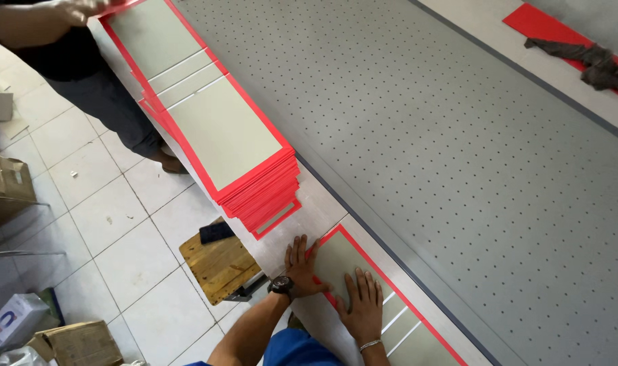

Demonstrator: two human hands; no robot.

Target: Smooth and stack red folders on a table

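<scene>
- We see our left hand [302, 266] lying flat, fingers spread a little, on the near end of a red-edged grey cover sheet [353, 271]. It holds nothing; it only presses down.
- Our right hand [363, 305] lies flat too, fingers close together, on the same sheet, just beside the left hand. It grips nothing.
- A dark watch [280, 285] sits on our left wrist and a thin bracelet [370, 345] on our right wrist.
- The sheet lies on the pale edge of the table [322, 210], near the bottom of the view. It has a red rim and thin white gaps between its grey panels.
- Past the sheet, farther from us along the same table edge, rests a tall stack of the same red-edged sheets [241, 142].
- Beside the sheet, the big grey table top with small holes [458, 135] spreads wide.
- At the far end of the stack, another person [85, 74] in dark clothes stands on the tiled floor, one hand [85, 8] touching the top sheet of the stack.
- Below the table edge, near the stack, stands a small wooden stool [217, 264] with a dark thing [216, 232] on it.
- Far across the holed top from the sheet, a dark rag [593, 64] lies on another red sheet [546, 27].
</scene>
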